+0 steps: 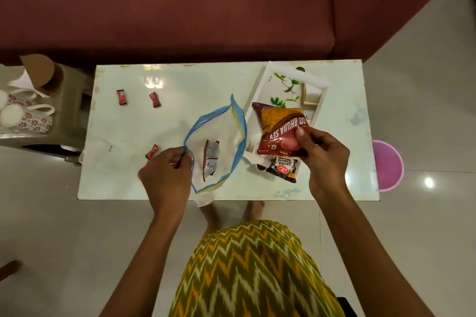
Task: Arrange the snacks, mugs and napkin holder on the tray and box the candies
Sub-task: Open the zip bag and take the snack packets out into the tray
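Observation:
My right hand [319, 154] grips a red sev snack packet [279, 127] by its lower edge, held over the near end of the white leaf-printed tray [268, 85]. A dark salted peanuts packet [283, 168] lies just below it at the tray's near end. My left hand [167, 175] pinches the rim of an open clear zip bag [216, 144] with a blue seal; one silver-and-red packet [211, 159] is inside. Three red wrapped candies lie loose on the table: candy [121, 97], candy [155, 99], candy [152, 152]. A wooden napkin holder [313, 96] stands on the tray.
The white table [154, 123] has a maroon sofa [180, 8] behind it. A stool [69, 90] at the left carries two flower-patterned mugs [28, 116] and a brown cardboard box [41, 74]. A clear container [103, 152] lies on the table's left. A pink bucket [387, 165] stands on the floor at the right.

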